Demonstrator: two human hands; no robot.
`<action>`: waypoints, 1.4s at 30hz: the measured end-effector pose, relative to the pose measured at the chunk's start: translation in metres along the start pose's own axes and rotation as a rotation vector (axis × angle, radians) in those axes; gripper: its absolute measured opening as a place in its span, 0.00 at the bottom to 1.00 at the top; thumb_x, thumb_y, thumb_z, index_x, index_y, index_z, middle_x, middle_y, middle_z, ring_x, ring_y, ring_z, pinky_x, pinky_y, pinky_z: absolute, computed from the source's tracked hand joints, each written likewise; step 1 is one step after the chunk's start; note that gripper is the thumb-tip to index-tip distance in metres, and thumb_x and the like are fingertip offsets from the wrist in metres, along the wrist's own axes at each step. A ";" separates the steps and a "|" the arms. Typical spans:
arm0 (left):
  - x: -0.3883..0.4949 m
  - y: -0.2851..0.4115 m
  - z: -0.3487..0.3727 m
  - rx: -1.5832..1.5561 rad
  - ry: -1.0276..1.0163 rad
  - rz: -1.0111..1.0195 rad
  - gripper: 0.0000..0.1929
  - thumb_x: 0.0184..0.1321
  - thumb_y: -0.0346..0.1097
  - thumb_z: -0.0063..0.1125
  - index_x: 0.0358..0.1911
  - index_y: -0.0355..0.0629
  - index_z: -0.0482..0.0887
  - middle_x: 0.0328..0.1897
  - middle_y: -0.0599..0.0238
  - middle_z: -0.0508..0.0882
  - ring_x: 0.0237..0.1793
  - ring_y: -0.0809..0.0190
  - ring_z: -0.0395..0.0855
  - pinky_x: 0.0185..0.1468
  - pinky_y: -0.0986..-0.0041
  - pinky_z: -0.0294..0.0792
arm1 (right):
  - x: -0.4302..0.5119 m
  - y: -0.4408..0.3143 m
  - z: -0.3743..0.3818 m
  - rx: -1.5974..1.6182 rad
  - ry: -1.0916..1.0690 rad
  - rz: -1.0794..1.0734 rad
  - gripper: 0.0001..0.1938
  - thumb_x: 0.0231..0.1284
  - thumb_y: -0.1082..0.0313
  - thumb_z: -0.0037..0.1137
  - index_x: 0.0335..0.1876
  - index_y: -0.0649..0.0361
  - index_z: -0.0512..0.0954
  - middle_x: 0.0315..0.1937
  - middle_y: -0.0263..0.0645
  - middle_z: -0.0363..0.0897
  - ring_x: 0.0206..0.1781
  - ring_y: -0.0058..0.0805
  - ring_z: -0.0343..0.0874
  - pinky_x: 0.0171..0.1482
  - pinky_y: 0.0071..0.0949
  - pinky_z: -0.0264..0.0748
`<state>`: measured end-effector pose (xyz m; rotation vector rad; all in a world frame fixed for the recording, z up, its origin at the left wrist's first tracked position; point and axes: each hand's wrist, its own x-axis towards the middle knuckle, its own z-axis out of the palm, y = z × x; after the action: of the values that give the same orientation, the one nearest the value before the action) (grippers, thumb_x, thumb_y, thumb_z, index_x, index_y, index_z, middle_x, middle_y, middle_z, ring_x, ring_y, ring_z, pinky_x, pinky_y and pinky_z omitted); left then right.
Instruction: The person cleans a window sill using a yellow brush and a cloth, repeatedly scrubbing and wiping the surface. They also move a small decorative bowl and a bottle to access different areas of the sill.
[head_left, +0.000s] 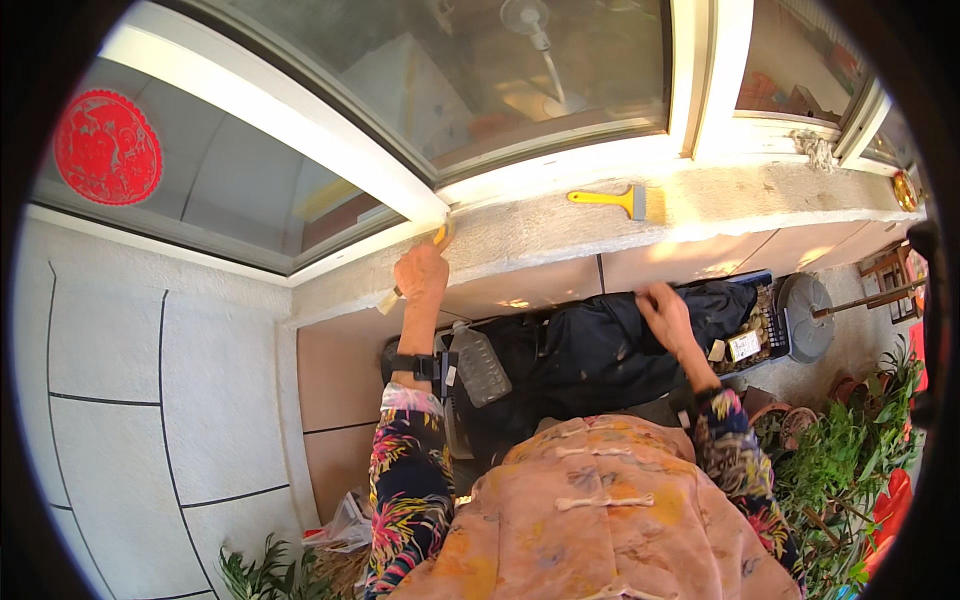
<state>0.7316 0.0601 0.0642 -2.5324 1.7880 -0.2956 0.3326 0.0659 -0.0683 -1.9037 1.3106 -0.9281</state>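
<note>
My left hand (422, 271) is closed around a small paintbrush. Its yellow handle (440, 235) pokes out near the lower corner of the white window frame (420, 202), and its pale bristles (388, 302) show below the fist. Most of that brush is hidden by the hand. A wider flat brush (615, 199) with a yellow handle and grey ferrule lies on the rough window sill (517, 229). Over a black cloth or plastic cover (600, 345) hangs my right hand (666, 315), slightly blurred, fingers loosely bent and nothing visible in them.
Below my left hand rests a clear plastic bottle (480, 365). A dark crate (776, 330) and a round grey base with a pole (805, 316) are at right. Potted plants (832, 457) crowd the lower right. Above the sill are glass panes (480, 82), one bearing a red paper cut-out (109, 148).
</note>
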 end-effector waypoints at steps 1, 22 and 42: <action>0.001 0.005 0.004 -0.040 0.001 -0.008 0.07 0.58 0.32 0.51 0.36 0.40 0.81 0.27 0.51 0.85 0.32 0.47 0.86 0.37 0.56 0.76 | 0.026 -0.010 0.000 -0.021 0.040 -0.062 0.10 0.57 0.69 0.57 0.44 0.59 0.77 0.38 0.46 0.78 0.43 0.50 0.77 0.44 0.39 0.74; -0.075 -0.070 0.045 -0.161 0.109 -0.225 0.07 0.55 0.34 0.55 0.35 0.43 0.82 0.24 0.52 0.84 0.25 0.46 0.84 0.30 0.54 0.75 | 0.185 0.001 0.044 -0.867 -0.053 -0.292 0.12 0.56 0.67 0.51 0.46 0.54 0.78 0.45 0.38 0.76 0.54 0.36 0.73 0.55 0.42 0.66; -0.266 -0.138 0.129 -1.150 -0.228 -0.455 0.12 0.62 0.36 0.57 0.46 0.42 0.84 0.35 0.48 0.85 0.38 0.46 0.85 0.41 0.65 0.74 | 0.172 -0.246 0.230 0.525 -0.671 -0.443 0.05 0.64 0.69 0.57 0.43 0.55 0.79 0.41 0.35 0.82 0.45 0.29 0.81 0.51 0.26 0.77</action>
<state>0.7966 0.3448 -0.0810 -3.3981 1.4526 1.3456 0.6899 0.0018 0.0399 -1.8481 0.2263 -0.6471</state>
